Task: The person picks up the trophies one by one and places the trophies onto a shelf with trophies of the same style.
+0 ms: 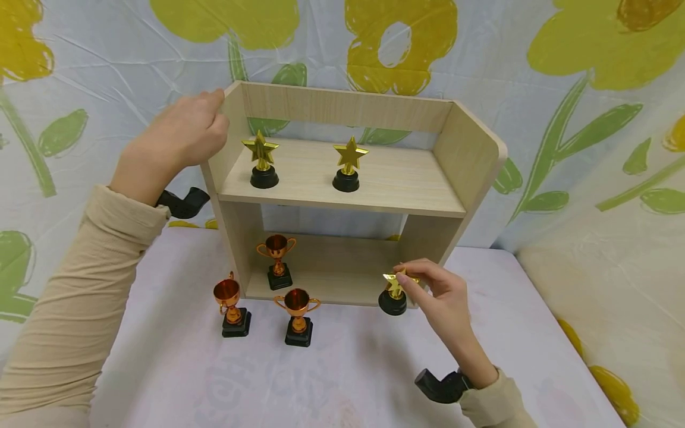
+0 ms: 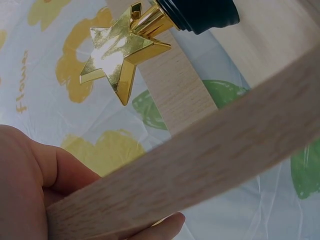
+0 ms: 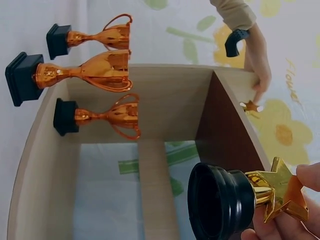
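My left hand [image 1: 184, 128] grips the upper edge of the pale wooden shelf's [image 1: 407, 184] left side panel; the left wrist view shows thumb and fingers on either side of the board [image 2: 200, 160]. In my right hand [image 1: 446, 303], thumb and fingers pinch the gold star of a star trophy [image 3: 220, 200]. Its round black base [image 1: 393, 304] hangs in front of the lower tier's right end. Two matching star trophies stand upright on the upper tier, one at left [image 1: 264, 178] and another near the middle [image 1: 346, 181].
One copper cup trophy [image 1: 279, 274] stands at the lower tier's left. Two more cup trophies, a left one [image 1: 234, 321] and a right one [image 1: 298, 330], stand on the white-covered table [image 1: 257, 392] before the shelf. A flower-patterned cloth [image 1: 481, 35] hangs behind.
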`<state>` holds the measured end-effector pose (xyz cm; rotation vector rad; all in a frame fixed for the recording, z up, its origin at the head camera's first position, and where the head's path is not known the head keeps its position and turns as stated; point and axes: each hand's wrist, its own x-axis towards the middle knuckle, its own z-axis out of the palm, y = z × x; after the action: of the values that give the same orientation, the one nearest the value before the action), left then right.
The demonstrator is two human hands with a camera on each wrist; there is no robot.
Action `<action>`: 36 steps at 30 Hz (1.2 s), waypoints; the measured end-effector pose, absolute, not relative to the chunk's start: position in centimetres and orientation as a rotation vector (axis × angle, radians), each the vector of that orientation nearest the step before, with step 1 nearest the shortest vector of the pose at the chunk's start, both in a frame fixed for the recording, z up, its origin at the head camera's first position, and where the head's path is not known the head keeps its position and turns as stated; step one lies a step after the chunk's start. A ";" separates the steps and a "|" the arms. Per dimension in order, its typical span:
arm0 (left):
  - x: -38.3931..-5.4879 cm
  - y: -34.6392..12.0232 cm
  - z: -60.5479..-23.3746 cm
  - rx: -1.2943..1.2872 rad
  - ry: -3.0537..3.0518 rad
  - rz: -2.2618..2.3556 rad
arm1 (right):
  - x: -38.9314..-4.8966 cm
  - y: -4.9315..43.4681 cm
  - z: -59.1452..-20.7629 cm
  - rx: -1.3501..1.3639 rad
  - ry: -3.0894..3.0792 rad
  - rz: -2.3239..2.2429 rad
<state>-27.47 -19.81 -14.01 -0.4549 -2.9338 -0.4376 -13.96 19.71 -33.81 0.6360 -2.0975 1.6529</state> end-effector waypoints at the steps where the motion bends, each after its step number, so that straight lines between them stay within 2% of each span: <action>1: -27.5 -19.8 -14.0 -0.455 -2.934 -0.438 | -14.0 19.7 -33.7 0.637 -2.096 1.652; 36: -27.4 -19.8 -14.1 -0.451 -2.919 -0.451 | -14.6 19.7 -31.9 0.651 -2.038 1.630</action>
<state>-27.43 -19.76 -14.06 -0.4506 -2.9190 -0.4513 -14.59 19.66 -31.92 0.6506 -2.0382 1.6300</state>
